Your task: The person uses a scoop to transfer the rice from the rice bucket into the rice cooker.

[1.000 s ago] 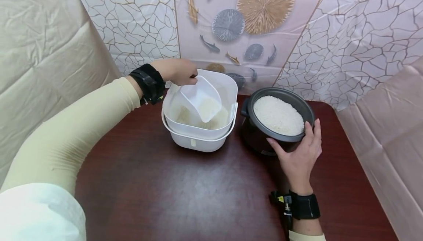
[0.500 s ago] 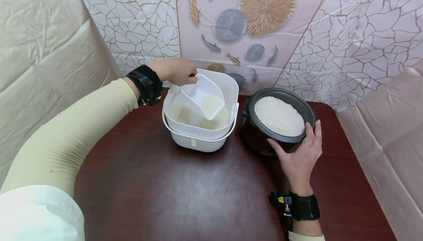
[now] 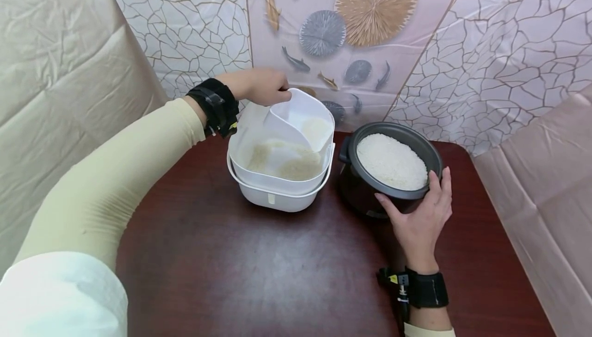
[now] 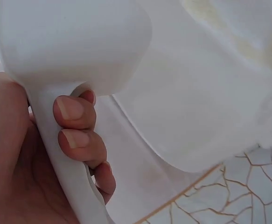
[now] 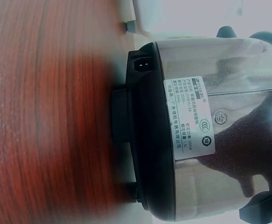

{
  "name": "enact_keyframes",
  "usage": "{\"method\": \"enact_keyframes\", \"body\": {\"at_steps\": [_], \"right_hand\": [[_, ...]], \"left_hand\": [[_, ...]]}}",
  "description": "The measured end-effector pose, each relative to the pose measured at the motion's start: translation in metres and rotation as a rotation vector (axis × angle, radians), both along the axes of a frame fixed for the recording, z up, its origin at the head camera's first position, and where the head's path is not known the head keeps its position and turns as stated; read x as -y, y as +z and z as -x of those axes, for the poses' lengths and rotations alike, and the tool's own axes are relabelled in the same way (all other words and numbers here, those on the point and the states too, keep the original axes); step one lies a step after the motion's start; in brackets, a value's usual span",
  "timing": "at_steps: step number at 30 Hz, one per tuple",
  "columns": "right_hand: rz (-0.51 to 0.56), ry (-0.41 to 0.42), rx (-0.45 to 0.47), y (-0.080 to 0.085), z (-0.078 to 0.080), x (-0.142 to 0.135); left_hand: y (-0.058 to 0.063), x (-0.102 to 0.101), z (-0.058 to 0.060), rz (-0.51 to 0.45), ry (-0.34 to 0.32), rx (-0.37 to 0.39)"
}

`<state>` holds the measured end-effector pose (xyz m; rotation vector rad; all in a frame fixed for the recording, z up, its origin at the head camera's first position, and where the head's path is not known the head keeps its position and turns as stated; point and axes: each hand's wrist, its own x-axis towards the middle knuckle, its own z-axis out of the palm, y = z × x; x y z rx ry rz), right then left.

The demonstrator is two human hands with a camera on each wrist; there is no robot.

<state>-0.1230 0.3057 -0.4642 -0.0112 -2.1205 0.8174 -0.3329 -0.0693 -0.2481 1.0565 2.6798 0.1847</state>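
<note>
My left hand (image 3: pixel 268 86) grips the handle of a white scoop (image 4: pixel 75 42), fingers curled round it in the left wrist view. A little rice lies in the scoop, which tilts inside a white rice bin (image 3: pixel 259 179) at its back right. More rice (image 3: pixel 299 168) covers part of the bin's bottom. To the right stands a rice cooker (image 5: pixel 233 121), its dark inner pot (image 3: pixel 432 156) heaped with white rice (image 3: pixel 392 162). My right hand (image 3: pixel 420 224) rests against the cooker's near right side, thumb and fingers spread along it near the rim.
The bin stands on a dark red-brown table (image 3: pixel 259 265) beside the cooker. A patterned cloth (image 3: pixel 324 75) hangs right behind both. Pale cloths (image 3: pixel 541 172) close off the sides. The cooker's power socket (image 5: pixel 142 64) faces the right wrist camera.
My left hand has lifted the scoop up and to the right within the bin, uncovering more of the rice on the bottom. The right hand and cooker have stayed in place.
</note>
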Motion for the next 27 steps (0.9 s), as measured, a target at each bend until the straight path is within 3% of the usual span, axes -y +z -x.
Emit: {"method": "enact_keyframes", "body": {"at_steps": [8, 16, 27], "right_hand": [[-0.013, 0.000, -0.015, 0.000, 0.002, -0.001], [-0.011, -0.001, -0.017, -0.001, 0.001, -0.001], [-0.004, 0.014, -0.004, -0.001, -0.001, -0.005]], "left_hand": [[0.013, -0.024, 0.003, -0.051, 0.023, -0.030], [0.021, -0.065, 0.001, -0.015, 0.063, -0.057], [0.017, -0.119, -0.009, 0.022, 0.085, -0.157]]}}
